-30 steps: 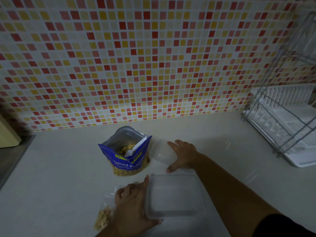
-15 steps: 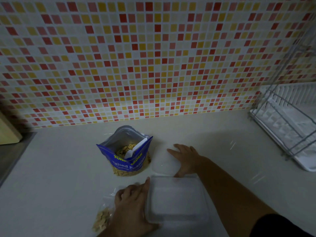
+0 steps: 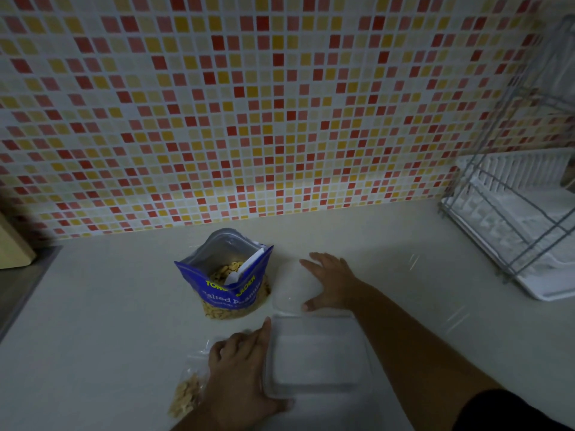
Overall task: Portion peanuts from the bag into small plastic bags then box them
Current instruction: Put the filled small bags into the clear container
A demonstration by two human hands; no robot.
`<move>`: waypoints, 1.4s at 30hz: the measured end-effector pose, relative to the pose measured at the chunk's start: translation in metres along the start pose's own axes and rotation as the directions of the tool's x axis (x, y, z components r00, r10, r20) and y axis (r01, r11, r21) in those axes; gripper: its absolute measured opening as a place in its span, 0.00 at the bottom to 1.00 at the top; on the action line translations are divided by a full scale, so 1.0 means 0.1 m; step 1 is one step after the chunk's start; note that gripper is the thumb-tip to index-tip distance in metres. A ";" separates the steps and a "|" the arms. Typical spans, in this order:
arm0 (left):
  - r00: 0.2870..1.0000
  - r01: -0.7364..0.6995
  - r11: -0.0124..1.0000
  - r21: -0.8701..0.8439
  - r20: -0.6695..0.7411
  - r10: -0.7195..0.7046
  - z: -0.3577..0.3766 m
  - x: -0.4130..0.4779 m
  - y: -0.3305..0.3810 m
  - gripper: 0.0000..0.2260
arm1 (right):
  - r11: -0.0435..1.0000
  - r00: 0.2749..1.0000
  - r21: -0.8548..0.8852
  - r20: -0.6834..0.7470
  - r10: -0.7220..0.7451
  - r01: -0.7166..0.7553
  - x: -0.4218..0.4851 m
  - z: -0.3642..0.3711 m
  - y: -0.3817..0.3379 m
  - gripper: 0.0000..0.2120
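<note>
The person is steadying the clear box on the table with the left hand. The thumb is lying along the box's left edge and the fingers are curling round its near corner. The right hand is resting flat, its fingers spread and straight and gripping nothing. It is touching a clear plastic piece just behind the box; I cannot tell whether that is a lid or a bag.

The peanut bag is standing open just left of that piece, with a white scoop leaning inside it. One filled small bag is lying beside the left wrist.

To my eye they are readying the box for the portions. Doing it well means keeping the left hand pinning the box so it is not sliding, and sweeping the right hand gently, since clear film is easy to miss in this dim light. An elbow swinging left could be tipping the peanut bag.

Open room is lying to the right, between the right hand and the dish rack, and left of the peanut bag, until the table ends at a metal surface.
</note>
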State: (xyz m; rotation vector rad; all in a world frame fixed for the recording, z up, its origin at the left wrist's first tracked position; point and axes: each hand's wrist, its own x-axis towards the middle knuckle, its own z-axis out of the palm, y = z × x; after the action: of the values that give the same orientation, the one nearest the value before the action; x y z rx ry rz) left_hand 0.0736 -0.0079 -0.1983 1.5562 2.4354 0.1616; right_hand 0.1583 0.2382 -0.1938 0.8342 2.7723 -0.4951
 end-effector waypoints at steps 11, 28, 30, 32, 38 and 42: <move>0.997 -0.077 0.997 -0.022 0.001 0.077 -0.04 -0.03 -0.01 0.56 | 0.999 0.993 0.053 -0.121 0.002 0.004 -0.41 -0.24 -0.45 0.41; 0.995 -0.096 0.995 -0.016 0.031 0.096 -0.12 -0.08 -0.03 0.54 | 0.992 0.990 -0.030 -0.077 0.122 -0.125 -0.60 -0.05 -0.37 0.38; 0.989 -0.106 0.985 -0.133 -0.113 0.091 -0.19 -0.13 -0.09 0.47 | 0.994 0.981 0.030 -0.158 0.110 -0.107 -0.59 -0.09 -0.46 0.30; 0.946 -0.103 0.939 -0.329 -0.323 -0.009 -0.19 -0.13 -0.27 0.34 | 0.990 0.971 0.131 -0.225 0.084 -0.055 -0.56 -0.13 -0.60 0.19; 0.922 0.062 0.933 -0.353 -0.339 -0.190 -0.26 -0.14 -0.85 0.25 | 0.991 0.991 0.080 -0.094 -0.099 0.106 -0.46 -0.02 -1.20 0.15; 0.983 0.177 0.967 -0.185 -0.008 -0.182 -0.39 -0.19 -0.85 0.32 | 0.974 0.984 -0.155 0.081 -0.157 0.168 -0.44 0.14 -1.46 0.27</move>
State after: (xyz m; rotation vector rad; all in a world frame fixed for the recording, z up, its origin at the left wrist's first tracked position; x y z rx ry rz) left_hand -0.0035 -0.0597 -0.1768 1.2566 2.4849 0.3631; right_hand 0.1138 0.0965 -0.1569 0.5470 2.7857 -0.3135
